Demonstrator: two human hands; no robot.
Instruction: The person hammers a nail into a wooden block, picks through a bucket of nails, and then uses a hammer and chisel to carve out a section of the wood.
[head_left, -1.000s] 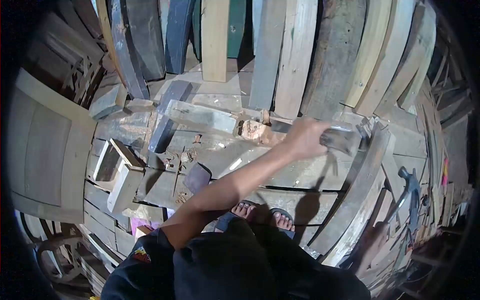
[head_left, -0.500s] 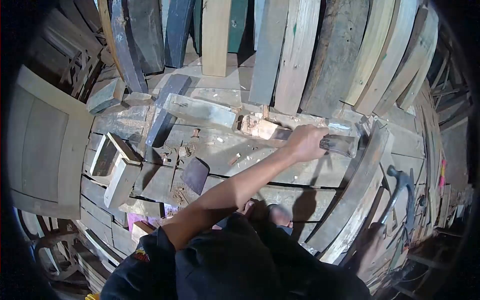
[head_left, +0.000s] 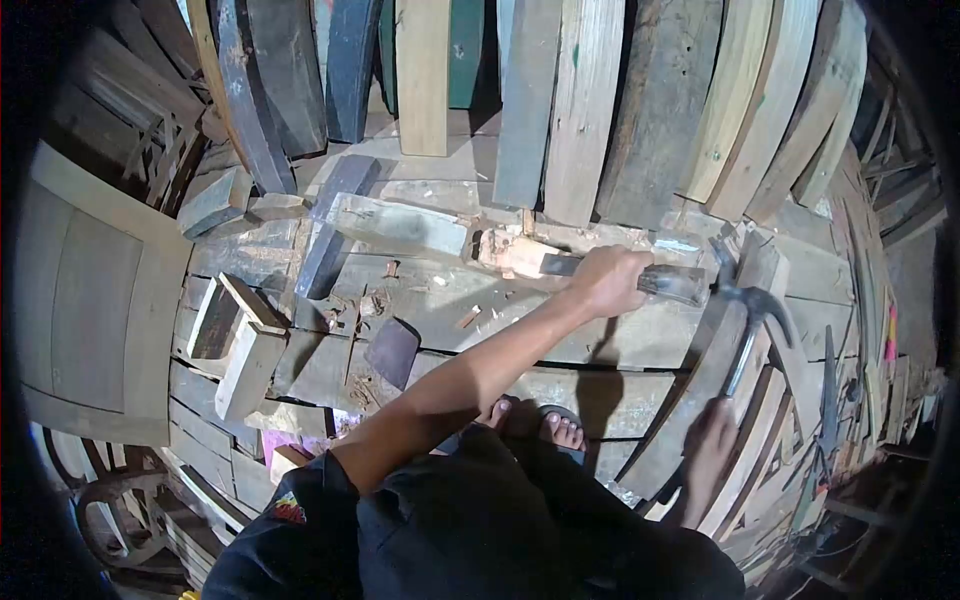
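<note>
Chisel [head_left: 610,272]: long dark metal bar, worn and scuffed, lying flat across the floor planks [head_left: 500,330], its tip driven into a pale splintered wood block [head_left: 505,252]. Left hand [head_left: 605,280] wrapped around the chisel mid-shaft, fingers curled tight. Right hand [head_left: 710,445] fisted on the handle of a claw hammer [head_left: 750,320], whose head is just right of the chisel's butt end.

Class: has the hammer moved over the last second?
Yes. The hammer has swung up and leftward, its head now close to the chisel end, held by the right hand.
</note>
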